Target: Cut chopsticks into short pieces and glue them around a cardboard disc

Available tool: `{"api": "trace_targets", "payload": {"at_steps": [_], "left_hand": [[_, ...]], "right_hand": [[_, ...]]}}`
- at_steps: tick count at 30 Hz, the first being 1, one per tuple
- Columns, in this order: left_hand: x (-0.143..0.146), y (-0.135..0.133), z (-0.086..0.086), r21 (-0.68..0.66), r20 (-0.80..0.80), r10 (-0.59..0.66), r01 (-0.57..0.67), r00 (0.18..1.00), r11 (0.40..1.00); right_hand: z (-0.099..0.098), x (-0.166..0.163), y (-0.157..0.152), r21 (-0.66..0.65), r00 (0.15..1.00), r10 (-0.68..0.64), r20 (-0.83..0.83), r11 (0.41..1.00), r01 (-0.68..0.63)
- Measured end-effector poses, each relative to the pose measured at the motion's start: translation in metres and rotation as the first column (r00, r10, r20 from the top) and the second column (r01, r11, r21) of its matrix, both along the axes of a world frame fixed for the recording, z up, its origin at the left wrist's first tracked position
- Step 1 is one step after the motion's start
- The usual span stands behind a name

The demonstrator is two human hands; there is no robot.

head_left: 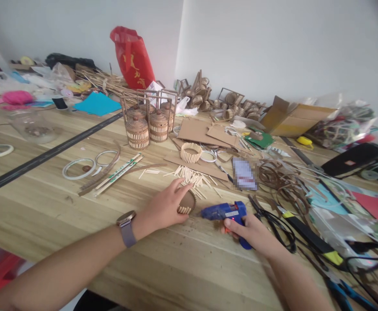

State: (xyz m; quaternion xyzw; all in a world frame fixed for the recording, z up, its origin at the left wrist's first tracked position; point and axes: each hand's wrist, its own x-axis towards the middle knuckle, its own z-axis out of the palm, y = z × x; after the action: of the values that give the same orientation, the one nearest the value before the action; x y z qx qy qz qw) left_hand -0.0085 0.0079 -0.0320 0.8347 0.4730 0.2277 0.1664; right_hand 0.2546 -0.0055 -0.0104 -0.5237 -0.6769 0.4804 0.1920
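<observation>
My left hand (pixel 166 207), with a watch on the wrist, rests on the wooden table (pixel 182 263) and its fingers are closed on a small round cardboard piece with short sticks glued on its edge (pixel 187 203). My right hand (pixel 252 231) grips a blue hot glue gun (pixel 224 211). The gun's nozzle points left toward the round piece. A pile of short wooden sticks (pixel 192 177) lies just beyond the left hand.
A finished stick ring (pixel 190 152) and stick-built lidded baskets (pixel 146 125) stand further back. Cardboard sheets (pixel 202 129), black scissors (pixel 273 220), a yellow-tipped knife (pixel 315 242), white rings (pixel 79 167), a red bag (pixel 133 56) and craft clutter crowd the table.
</observation>
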Motion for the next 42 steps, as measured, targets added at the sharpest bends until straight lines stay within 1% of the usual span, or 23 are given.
{"api": "trace_targets", "payload": {"at_steps": [3, 5, 6, 7, 9, 11, 12, 13, 15, 18, 20, 22, 27, 31, 36, 39, 42], "left_hand": [[0.000, 0.000, -0.002, 0.005, 0.030, -0.005, 0.005, 1.000, 1.000], [0.000, 0.000, -0.002, 0.011, 0.036, -0.006, 0.006, 0.999, 1.000], [0.000, 0.000, -0.002, 0.011, 0.034, -0.005, 0.005, 0.999, 1.000], [0.000, 0.000, -0.003, 0.008, 0.032, -0.005, 0.005, 0.999, 1.000], [0.000, 0.000, -0.003, 0.002, 0.037, -0.007, 0.007, 0.999, 1.000], [-0.001, 0.001, -0.003, 0.002, 0.049, -0.011, 0.011, 0.999, 1.000], [0.000, 0.001, -0.003, 0.005, 0.053, -0.014, 0.014, 0.999, 1.000], [0.000, 0.001, -0.003, 0.008, 0.055, -0.016, 0.016, 0.998, 1.000], [0.000, 0.001, -0.002, 0.006, 0.052, -0.019, 0.019, 0.998, 1.000], [0.001, 0.001, -0.001, -0.004, 0.039, -0.018, 0.019, 0.999, 1.000], [0.001, 0.000, -0.001, -0.005, 0.026, -0.014, 0.014, 1.000, 1.000], [0.001, 0.000, -0.002, 0.002, 0.024, -0.012, 0.012, 1.000, 1.000], [0.001, 0.000, -0.001, -0.012, 0.022, 0.002, -0.001, 1.000, 1.000], [0.002, 0.001, 0.001, -0.036, 0.024, 0.000, 0.001, 1.000, 0.999], [0.001, 0.001, -0.001, -0.008, 0.027, -0.003, 0.003, 1.000, 1.000], [0.001, 0.000, -0.001, 0.004, 0.014, -0.008, 0.008, 1.000, 1.000], [0.001, 0.000, 0.000, -0.007, -0.003, -0.002, 0.002, 1.000, 1.000]], "right_hand": [[0.007, -0.001, -0.003, -0.184, 0.984, 0.133, -0.121, 0.971, -0.153], [0.010, -0.003, -0.006, -0.255, 0.978, 0.179, -0.112, 0.946, -0.202], [0.011, -0.004, -0.007, -0.257, 0.978, 0.196, -0.075, 0.943, -0.209], [0.011, -0.006, -0.008, -0.223, 0.977, 0.210, -0.022, 0.952, -0.210], [0.013, -0.008, -0.008, -0.069, 0.966, 0.226, 0.121, 0.973, -0.219], [0.016, -0.009, -0.007, 0.090, 0.931, 0.224, 0.286, 0.962, -0.259], [0.017, -0.010, -0.006, 0.139, 0.906, 0.212, 0.366, 0.950, -0.278], [0.019, -0.011, -0.005, 0.162, 0.877, 0.198, 0.437, 0.942, -0.293], [0.022, -0.012, -0.002, 0.161, 0.818, 0.177, 0.547, 0.937, -0.311], [0.024, -0.014, 0.007, 0.210, 0.762, 0.096, 0.640, 0.932, -0.294], [0.023, -0.019, 0.016, 0.283, 0.747, 0.007, 0.665, 0.923, -0.260], [0.022, -0.026, 0.028, 0.338, 0.752, -0.045, 0.658, 0.910, -0.241], [0.020, -0.055, 0.053, 0.383, 0.777, -0.049, 0.628, 0.888, -0.254], [0.015, -0.065, 0.063, 0.370, 0.765, -0.053, 0.641, 0.896, -0.248], [0.007, -0.054, 0.064, 0.314, 0.734, -0.012, 0.679, 0.909, -0.275], [0.009, -0.050, 0.061, 0.293, 0.724, 0.019, 0.690, 0.906, -0.304], [0.015, -0.050, 0.059, 0.302, 0.728, 0.032, 0.685, 0.897, -0.324]]}}
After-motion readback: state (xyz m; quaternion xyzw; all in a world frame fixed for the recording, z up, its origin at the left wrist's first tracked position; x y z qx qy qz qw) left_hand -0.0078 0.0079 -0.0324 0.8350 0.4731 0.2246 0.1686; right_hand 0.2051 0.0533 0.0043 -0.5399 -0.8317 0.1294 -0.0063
